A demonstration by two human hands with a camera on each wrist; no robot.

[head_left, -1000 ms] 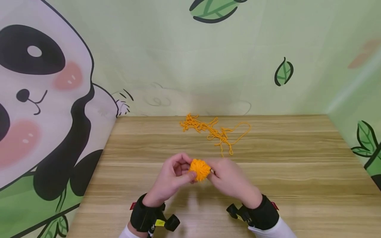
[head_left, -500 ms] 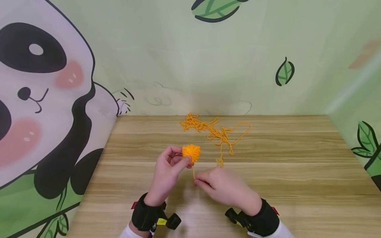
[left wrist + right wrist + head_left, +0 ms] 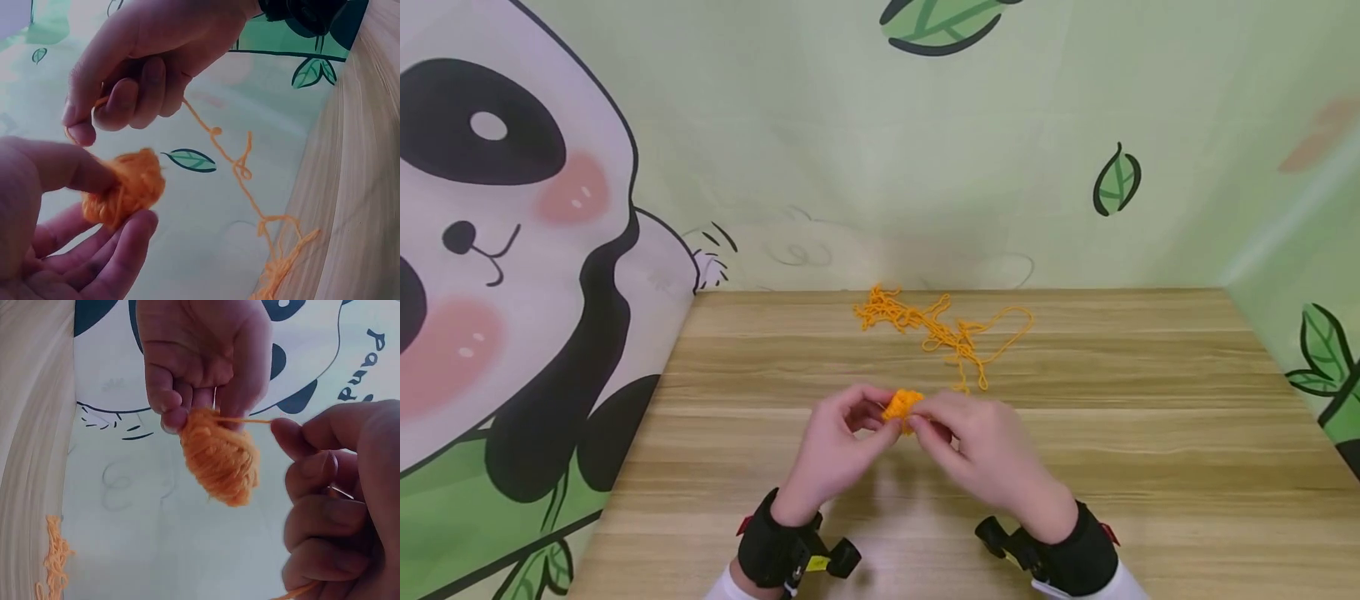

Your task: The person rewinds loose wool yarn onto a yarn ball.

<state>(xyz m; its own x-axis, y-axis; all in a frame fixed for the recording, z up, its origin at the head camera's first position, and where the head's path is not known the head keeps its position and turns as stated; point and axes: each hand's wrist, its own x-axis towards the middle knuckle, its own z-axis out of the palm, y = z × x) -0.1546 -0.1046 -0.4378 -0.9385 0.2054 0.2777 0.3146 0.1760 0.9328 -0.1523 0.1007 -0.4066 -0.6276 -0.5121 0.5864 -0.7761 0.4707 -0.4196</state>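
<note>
The left hand (image 3: 841, 443) pinches a yarn ball (image 3: 222, 462) beside the right hand (image 3: 996, 454), which pinches its strand (image 3: 245, 420).

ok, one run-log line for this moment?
left hand: holds yarn ball | right hand: pinches yarn strand | loose yarn: on table

A small, lumpy ball of orange yarn (image 3: 225, 462), wound in many overlapping turns, is held in the air between the thumb and fingers of the left hand (image 3: 842, 446). From it a single strand (image 3: 247, 420) is stretched straight to the right hand (image 3: 988, 446), where it is pinched at the fingertips. Past that hand the yarn is left slack — kinked and looped — down to a loose tangle (image 3: 887, 312), which is spread near the far edge of the wooden tabletop (image 3: 1150, 433).
</note>
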